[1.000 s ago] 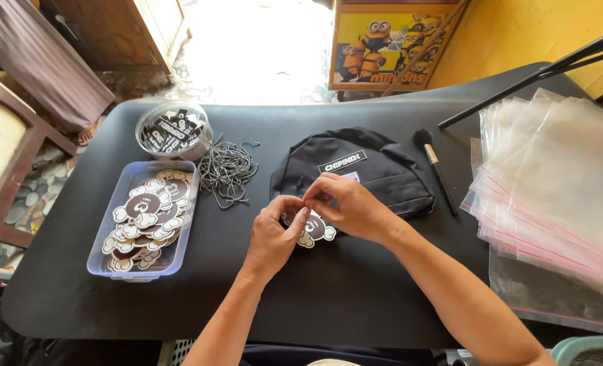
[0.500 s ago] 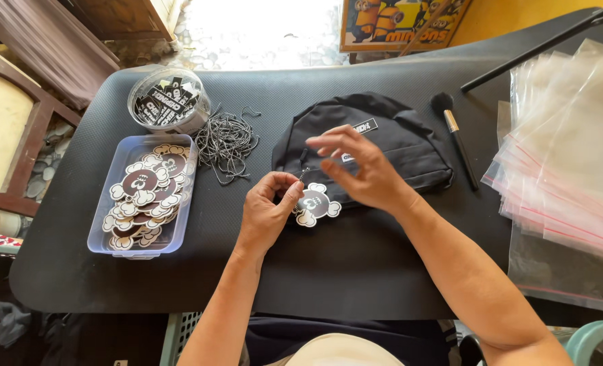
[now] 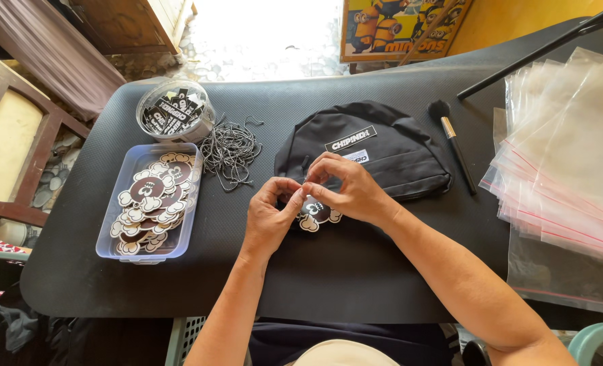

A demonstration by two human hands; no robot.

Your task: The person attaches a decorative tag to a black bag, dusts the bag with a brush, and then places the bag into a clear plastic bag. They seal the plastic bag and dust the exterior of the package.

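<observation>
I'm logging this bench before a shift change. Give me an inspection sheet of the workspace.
Surface: black mat table.
Job's things: brown-and-cream charm on a small black backpack.
Clutter: clear tray of charms, round tub of labels, pile of ball chains, brush, stack of clear zip bags.
Hands: left hand and right hand pinch at the charm's top.
Cables: nothing seen.
Surroundings: cartoon poster, wooden furniture.

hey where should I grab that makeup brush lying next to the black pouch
Probably the brush by its thin dark handle, mid-length, from above with fingers across it. It lies flat on the table, bristles at the far end, pouch close on its left, so the right side is freer.
</observation>
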